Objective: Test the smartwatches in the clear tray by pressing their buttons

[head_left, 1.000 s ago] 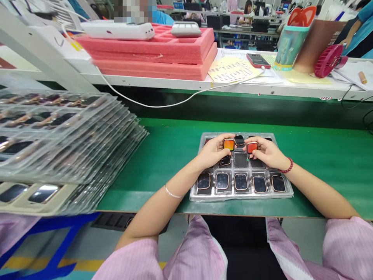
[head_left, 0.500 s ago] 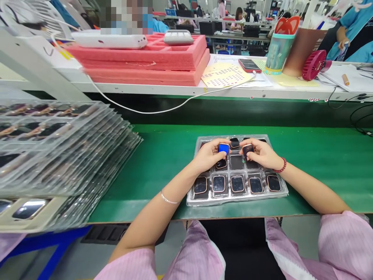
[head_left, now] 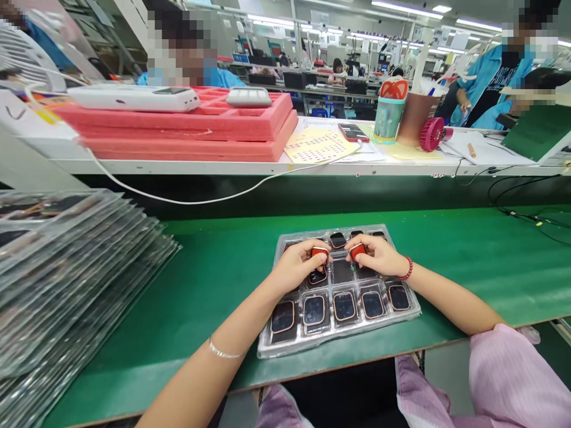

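Between thumb and fingers, my left hand point(head_left: 300, 264) grips a smartwatch point(head_left: 319, 253) whose screen glows red. My right hand point(head_left: 377, 255) pinches a second smartwatch point(head_left: 357, 251), also lit red. Both are held just above a clear plastic tray point(head_left: 263, 351) of strapless watch bodies. Along the tray's near row lie several dark-screened watches, one of them a gold-rimmed watch point(head_left: 344, 306). One compartment point(head_left: 342, 270) between my hands holds no watch. My fingers and the tray's far side hide parts of the other compartments.
Stacked plastic trays point(head_left: 66, 285) lean at the left of the green table point(head_left: 200, 285). On the shelf behind are pink foam blocks point(head_left: 187, 139), a phone point(head_left: 354, 132), a cup point(head_left: 388, 119) and a small fan point(head_left: 432, 134). A white cable point(head_left: 223, 199) droops from the shelf. People are beyond.
The left watch's screen has turned from blue to red, and the right one's from dark to red. My view has tilted up and shifted; both hands keep their hold over the tray.
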Tool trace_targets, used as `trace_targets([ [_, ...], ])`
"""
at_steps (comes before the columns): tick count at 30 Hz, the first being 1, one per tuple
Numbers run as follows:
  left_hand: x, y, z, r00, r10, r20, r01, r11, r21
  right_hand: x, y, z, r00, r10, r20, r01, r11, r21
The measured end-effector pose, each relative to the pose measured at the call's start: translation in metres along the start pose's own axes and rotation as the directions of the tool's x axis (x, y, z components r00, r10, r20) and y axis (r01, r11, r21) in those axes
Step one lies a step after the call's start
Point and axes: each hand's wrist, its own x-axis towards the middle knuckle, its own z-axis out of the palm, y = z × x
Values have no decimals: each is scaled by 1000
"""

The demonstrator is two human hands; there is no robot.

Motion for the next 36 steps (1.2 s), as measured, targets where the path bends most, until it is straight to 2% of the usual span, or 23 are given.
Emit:
trace_targets([
  [10, -2, 10, 3, 1000, 11, 8, -11, 1000, 5, 0, 1, 1, 999, 44, -9, -43, 997, 62],
  [23, -2, 10, 3, 999, 34, 19, -34, 999, -6, -1, -4, 0, 998, -64, 12, 64, 996, -60],
  [36, 1, 1, 2, 1000, 9, 8, -9, 1000, -8, -2, -4, -1, 995, -90, 32, 91, 994, -55],
])
